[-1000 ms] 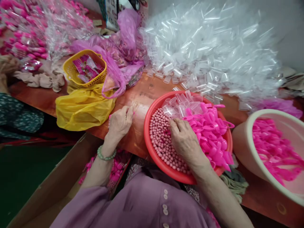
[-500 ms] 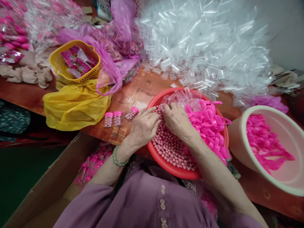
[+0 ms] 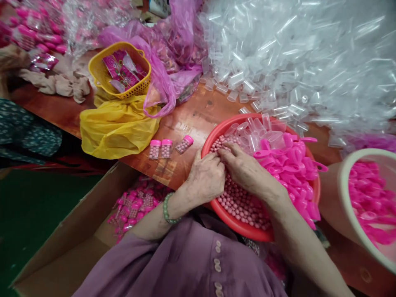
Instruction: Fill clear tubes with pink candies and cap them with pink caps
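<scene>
- While both hands work close together over the basin's left part, the left hand (image 3: 206,177) has its fingers curled in, and whether it grips anything cannot be told.
- Right beside it, the right hand (image 3: 246,167) has bent fingers too, its fingertips close against the left's; any small thing between them is hidden.
- Just under the hands, and spreading from them towards the body, lie the pink beads (image 3: 239,204), round, so no long axis to speak of; the right hand sits more squarely over them.
- Around those, the red basin (image 3: 235,229), its left rim beneath the left hand.
- Beyond the right hand, clear tubes (image 3: 255,136) inside the basin, their long axes pointing every which way; the right hand is nearer.
- To the right of that hand, a heap of pink pieces (image 3: 286,165).
- Out beyond and left of the left hand, three filled jars (image 3: 166,149): two side by side, the third slanting, pink cap away and to the right. Left hand nearer here.
- Further left, the yellow bag (image 3: 119,128); well off to the right, the white tub (image 3: 344,175); far beyond both hands, the tube pile (image 3: 293,62).
</scene>
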A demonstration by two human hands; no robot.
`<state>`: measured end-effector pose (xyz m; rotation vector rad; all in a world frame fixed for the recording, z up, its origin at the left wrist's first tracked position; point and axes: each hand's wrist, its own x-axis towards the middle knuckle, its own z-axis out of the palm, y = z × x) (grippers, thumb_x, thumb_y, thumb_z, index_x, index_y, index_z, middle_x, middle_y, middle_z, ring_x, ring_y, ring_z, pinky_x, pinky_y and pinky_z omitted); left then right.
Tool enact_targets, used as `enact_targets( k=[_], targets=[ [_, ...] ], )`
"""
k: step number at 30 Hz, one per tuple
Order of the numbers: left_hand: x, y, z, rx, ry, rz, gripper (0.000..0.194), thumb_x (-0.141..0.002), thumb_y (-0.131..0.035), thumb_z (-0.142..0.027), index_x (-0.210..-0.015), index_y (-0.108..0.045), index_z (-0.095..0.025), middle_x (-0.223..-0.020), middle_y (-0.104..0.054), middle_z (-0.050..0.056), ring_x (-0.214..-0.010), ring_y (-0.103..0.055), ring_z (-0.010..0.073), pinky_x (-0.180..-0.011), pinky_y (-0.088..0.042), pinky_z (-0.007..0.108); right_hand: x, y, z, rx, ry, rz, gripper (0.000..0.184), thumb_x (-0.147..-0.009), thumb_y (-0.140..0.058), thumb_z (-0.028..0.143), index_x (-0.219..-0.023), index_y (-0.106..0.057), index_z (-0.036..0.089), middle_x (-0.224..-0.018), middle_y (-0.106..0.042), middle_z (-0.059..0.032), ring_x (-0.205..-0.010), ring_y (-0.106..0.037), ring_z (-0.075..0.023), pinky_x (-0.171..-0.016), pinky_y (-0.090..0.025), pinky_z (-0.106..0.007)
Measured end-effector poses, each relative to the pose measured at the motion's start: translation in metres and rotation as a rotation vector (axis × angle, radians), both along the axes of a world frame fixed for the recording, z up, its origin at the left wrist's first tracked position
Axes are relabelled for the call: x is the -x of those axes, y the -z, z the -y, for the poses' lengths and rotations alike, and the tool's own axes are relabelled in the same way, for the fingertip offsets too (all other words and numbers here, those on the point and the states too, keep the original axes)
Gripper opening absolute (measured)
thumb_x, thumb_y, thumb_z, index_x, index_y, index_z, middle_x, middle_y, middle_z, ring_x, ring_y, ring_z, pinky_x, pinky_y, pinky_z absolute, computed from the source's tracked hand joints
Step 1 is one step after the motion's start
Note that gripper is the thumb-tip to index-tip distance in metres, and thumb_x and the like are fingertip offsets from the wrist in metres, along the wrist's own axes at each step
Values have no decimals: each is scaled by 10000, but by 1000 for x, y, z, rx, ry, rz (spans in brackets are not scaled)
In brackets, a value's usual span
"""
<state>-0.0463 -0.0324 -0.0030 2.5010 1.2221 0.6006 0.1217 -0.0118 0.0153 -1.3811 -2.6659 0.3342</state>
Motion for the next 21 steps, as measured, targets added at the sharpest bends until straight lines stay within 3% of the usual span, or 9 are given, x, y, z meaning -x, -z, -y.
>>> enact_targets(
  k=[3, 6, 9, 13, 18, 21],
  targets=[
    [0, 3, -1, 12, -23, 70, 248, -940, -465, -182, -832, -683, -135, -961, -755, 131, -1041, -681, 281, -1061, -440, 536, -2, -2, -11, 45, -77, 40, 359, -895, -426, -22, -1178, -604, 110, -1267, -634, -148, -1134, -634, -207, -914, -528, -330],
    [-1, 8, -1, 18, -48, 213, 253, -940, -448, -188, -783, -644, -161, -905, -749, 110, -962, -687, 247, -994, -481, 475, 0, -13, -19, 122, -108, 210, 227, -943, -469, 50, -1048, -660, 115, -1043, -679, -115, -863, -660, -182, -728, -490, -292],
    [0, 13, 0, -9, -75, 344, 206, -936, -442, -190, -839, -624, -174, -934, -745, 107, -946, -680, 234, -936, -504, 432, 6, -21, -22, 87, -106, 358, 236, -957, -473, 73, -942, -700, 134, -941, -698, -117, -754, -652, -186, -628, -404, -304],
    [2, 17, 0, -70, -107, 435, 187, -858, -444, -113, -952, -594, -175, -1035, -728, 117, -1013, -670, 237, -934, -523, 406, 15, -21, -26, 90, -112, 452, 300, -943, -456, 49, -855, -728, 141, -753, -705, -103, -708, -657, -211, -616, -368, -320],
    [2, 20, 1, -61, -160, 448, 244, -739, -428, -66, -917, -516, -208, -952, -652, 88, -957, -632, 222, -891, -532, 379, 25, -14, -25, 247, -138, 435, 294, -900, -479, 24, -940, -753, 123, -707, -719, -73, -630, -628, -182, -592, -365, -302],
    [1, 22, 1, -62, -183, 460, 317, -737, -417, -61, -1007, -530, -184, -1064, -639, 111, -1066, -616, 229, -989, -510, 399, 28, -12, -22, 311, -154, 413, 280, -860, -523, 31, -1006, -752, 99, -746, -731, -81, -631, -608, -170, -593, -359, -290]
  ],
)
